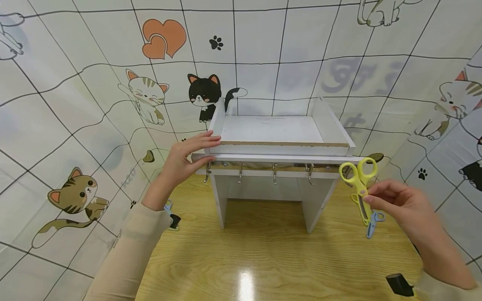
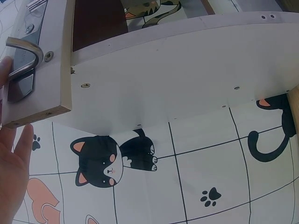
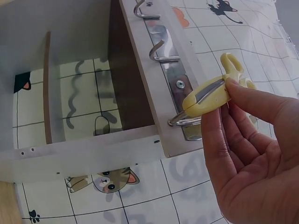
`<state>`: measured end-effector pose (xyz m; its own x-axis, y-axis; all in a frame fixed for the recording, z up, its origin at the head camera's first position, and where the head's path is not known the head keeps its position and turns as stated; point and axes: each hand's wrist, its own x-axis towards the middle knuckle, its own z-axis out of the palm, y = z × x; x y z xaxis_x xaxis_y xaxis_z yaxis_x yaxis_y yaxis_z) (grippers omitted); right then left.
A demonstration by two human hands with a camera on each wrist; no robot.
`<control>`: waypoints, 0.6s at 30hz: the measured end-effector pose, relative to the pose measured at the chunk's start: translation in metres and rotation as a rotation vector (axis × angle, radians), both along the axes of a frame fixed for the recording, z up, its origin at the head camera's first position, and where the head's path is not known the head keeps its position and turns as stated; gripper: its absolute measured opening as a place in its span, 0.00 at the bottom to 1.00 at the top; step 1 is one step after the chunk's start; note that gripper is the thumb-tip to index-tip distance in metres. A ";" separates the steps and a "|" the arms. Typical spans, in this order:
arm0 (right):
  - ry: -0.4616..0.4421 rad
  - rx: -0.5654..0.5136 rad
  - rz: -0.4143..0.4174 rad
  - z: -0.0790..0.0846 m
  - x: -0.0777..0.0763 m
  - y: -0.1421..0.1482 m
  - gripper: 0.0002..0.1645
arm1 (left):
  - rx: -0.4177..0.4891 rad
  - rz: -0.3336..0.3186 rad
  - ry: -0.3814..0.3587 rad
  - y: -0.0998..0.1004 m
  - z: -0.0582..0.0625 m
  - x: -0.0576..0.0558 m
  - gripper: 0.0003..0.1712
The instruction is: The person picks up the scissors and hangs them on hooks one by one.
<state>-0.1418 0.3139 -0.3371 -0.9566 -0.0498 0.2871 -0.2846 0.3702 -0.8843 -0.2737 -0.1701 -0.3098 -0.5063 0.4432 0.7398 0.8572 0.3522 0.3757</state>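
A small white shelf unit (image 1: 282, 159) with a shallow tray top stands on the wooden table. Metal hooks (image 1: 274, 173) line its front board. My left hand (image 1: 180, 161) rests on its left corner, fingers laid straight along the tray and thumb low at the front edge. At the right end, my right hand (image 1: 404, 209) pinches yellow scissors (image 1: 359, 177) between thumb and fingers, handle rings up and blades down. In the right wrist view, the tip of the yellow scissors (image 3: 203, 98) overlaps the end hook (image 3: 187, 122).
Blue scissors (image 1: 372, 228) lie on the wooden table (image 1: 263, 255) to the right of the unit. On the left, a blue-handled item with a black part (image 1: 174, 220) shows partly behind the sleeve. A cat-patterned sheet (image 1: 256, 33) surrounds the table at back and sides.
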 end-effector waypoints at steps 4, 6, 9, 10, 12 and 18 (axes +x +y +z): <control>0.015 -0.119 0.105 -0.005 -0.003 -0.004 0.11 | -0.003 -0.001 0.000 0.000 -0.001 0.000 0.24; 0.020 -0.153 0.148 -0.007 -0.004 -0.006 0.13 | -0.003 -0.003 0.002 0.000 -0.001 -0.001 0.24; 0.013 -0.151 0.167 -0.010 -0.005 -0.008 0.14 | 0.001 -0.010 0.007 0.000 0.000 -0.001 0.24; 0.009 -0.147 0.170 -0.010 -0.005 -0.008 0.14 | 0.002 -0.011 0.009 0.000 0.000 -0.001 0.24; 0.005 -0.141 0.178 -0.011 -0.006 -0.010 0.14 | 0.005 -0.013 0.009 0.000 0.000 -0.001 0.24; -0.003 -0.117 0.209 -0.012 -0.007 -0.013 0.13 | 0.005 -0.012 0.004 0.000 -0.001 -0.002 0.24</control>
<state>-0.1490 0.3008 -0.3494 -0.9299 -0.2130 0.2999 -0.3418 0.1986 -0.9186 -0.2755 -0.1701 -0.3106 -0.4980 0.4451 0.7443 0.8628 0.3403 0.3738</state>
